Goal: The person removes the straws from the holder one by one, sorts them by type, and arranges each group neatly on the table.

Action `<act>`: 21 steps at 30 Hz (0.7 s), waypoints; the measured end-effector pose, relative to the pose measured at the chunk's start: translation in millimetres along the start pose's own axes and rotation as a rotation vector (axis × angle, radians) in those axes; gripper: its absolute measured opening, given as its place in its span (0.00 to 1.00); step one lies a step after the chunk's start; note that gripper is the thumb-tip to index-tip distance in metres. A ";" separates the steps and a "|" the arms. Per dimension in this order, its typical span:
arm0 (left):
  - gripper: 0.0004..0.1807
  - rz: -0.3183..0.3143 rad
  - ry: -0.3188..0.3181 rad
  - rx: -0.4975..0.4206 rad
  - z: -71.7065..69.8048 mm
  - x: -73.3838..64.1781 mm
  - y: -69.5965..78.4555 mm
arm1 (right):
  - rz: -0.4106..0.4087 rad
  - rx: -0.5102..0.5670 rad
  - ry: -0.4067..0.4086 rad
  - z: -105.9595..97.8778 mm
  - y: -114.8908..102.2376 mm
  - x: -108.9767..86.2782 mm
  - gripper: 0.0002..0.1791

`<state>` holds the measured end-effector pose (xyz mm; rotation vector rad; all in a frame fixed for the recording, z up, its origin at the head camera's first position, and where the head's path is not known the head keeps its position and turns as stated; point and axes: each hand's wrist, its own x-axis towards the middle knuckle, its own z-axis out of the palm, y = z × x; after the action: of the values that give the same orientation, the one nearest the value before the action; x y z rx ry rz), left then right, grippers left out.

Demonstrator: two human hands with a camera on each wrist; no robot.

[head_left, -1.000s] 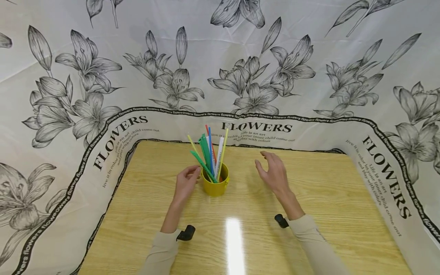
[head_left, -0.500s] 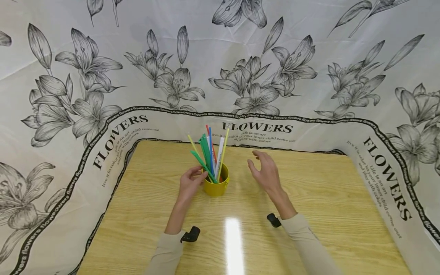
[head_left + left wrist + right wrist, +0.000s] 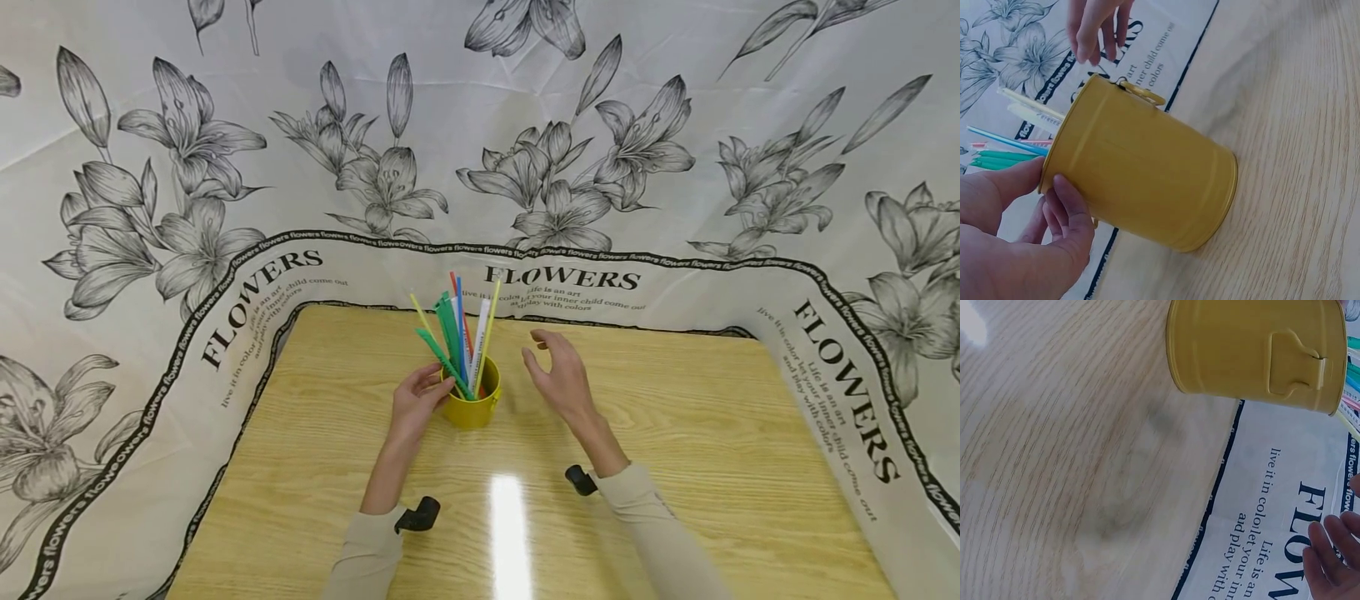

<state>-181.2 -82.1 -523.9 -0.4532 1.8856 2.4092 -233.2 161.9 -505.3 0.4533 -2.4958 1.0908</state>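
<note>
A small yellow bucket [image 3: 470,412] stands upright on the wooden table. Slim sticks [image 3: 459,333] in green, blue, red, yellow and white lean out of its mouth, some with print along them. My left hand [image 3: 417,400] holds the bucket's rim on its left side. In the left wrist view, the fingers [image 3: 1067,197] lie against the outer wall just below the rim. To the right of the bucket, my right hand [image 3: 561,375] hovers with fingers loosely bent and nothing in them. A small yellow handle [image 3: 1294,365] shows on the bucket's side in the right wrist view.
Pale wood table [image 3: 675,433] surrounds the bucket, with a bright light reflection in front of it. A white cloth [image 3: 360,200] printed with flowers and lettering borders the table at the back and both sides.
My left hand has moved right, from beside the bucket onto its rim. My right hand has drifted left, nearer the bucket. The bucket and sticks stay in place.
</note>
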 end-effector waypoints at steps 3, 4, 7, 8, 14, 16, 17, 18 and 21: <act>0.24 -0.005 -0.004 -0.011 0.6 0.4 -0.3 | 0.002 0.045 -0.005 4.9 -3.9 1.8 0.19; 0.24 -0.008 -0.005 -0.015 0.7 0.4 -0.2 | 0.001 0.062 -0.007 6.8 -5.4 2.5 0.19; 0.24 -0.018 -0.010 -0.020 0.4 0.5 -0.3 | -0.011 0.116 -0.008 12.2 -9.9 4.7 0.18; 0.24 -0.022 -0.011 -0.021 0.1 0.6 -0.5 | -0.015 0.134 -0.009 14.0 -11.3 5.4 0.18; 0.25 -0.035 -0.011 -0.031 0.0 1.0 0.1 | 0.023 0.211 -0.049 23.0 -18.4 9.4 0.17; 0.24 -0.041 -0.007 -0.031 0.0 1.5 0.4 | 0.039 0.229 -0.065 26.2 -19.7 10.7 0.18; 0.24 -0.043 -0.005 -0.029 -0.2 2.0 0.2 | 0.045 0.236 -0.071 27.9 -20.3 11.4 0.18; 0.24 -0.045 -0.005 -0.027 -0.3 2.1 0.3 | 0.049 0.249 -0.075 29.3 -20.9 11.8 0.18; 0.24 -0.048 -0.003 -0.025 -0.6 2.7 -0.1 | 0.051 0.288 -0.079 33.5 -23.8 12.7 0.19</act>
<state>-183.6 -83.0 -524.8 -0.4898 1.8234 2.4039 -241.1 119.6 -505.6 0.5242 -2.4365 1.4891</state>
